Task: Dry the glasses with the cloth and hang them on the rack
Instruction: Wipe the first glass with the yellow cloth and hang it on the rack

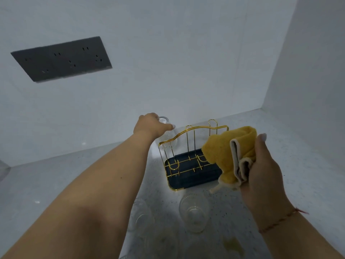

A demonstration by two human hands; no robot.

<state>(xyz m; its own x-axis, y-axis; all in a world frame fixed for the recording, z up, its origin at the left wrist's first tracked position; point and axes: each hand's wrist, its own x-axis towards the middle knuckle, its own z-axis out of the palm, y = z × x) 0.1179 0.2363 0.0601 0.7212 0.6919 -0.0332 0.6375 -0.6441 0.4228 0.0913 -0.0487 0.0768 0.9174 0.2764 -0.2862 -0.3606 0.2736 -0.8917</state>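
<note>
Apparently mid-hanging: left hand point(152, 126) reaching out over the far left corner of the gold wire rack on its dark blue tray point(194, 165), fingers curled round the base of a clear ribbed drinking glass point(165, 131) turned mouth-down over the rack's rear left prong. Next, by the look of it, lowering that glass onto the prong and letting go, gently, with wire and glass both slippery and thin. Right hand point(261, 171) held up beside the rack, fingers and thumb closed on a bunched yellow cloth with pale beige edging point(231, 152), hanging in front of the rack's right side. Nearer, on the pale speckled surface point(280, 146), at least two more clear ribbed glasses point(194, 212) standing, probably still to dry.
</note>
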